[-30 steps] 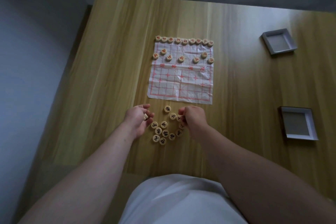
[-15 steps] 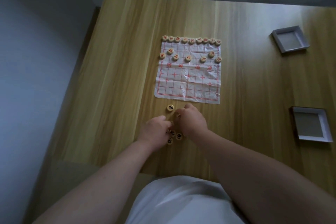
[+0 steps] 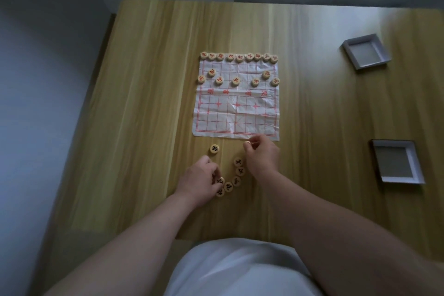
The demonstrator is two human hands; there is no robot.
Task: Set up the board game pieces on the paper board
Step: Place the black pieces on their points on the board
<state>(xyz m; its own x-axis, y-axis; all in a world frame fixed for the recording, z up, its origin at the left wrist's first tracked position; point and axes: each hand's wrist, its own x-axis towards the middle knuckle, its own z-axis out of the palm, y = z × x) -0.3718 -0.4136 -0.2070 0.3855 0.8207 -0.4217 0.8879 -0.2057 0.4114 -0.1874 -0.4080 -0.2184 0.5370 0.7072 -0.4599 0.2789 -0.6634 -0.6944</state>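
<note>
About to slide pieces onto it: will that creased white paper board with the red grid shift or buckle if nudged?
Probably. The creased white paper board looks thin and floppy, and only the red-marked round wooden pieces weigh its far half. The near edge would likely slide or wrinkle.

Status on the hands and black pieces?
Right hand grip on one piece at paper board near edge. Left hand on black pieces. Near half bare.

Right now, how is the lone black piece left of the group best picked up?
Pinch the lone piece by its round rim, coming from above. It lies flat on the table, apart from the others, so both sides are free. The left hand is nearest.
</note>
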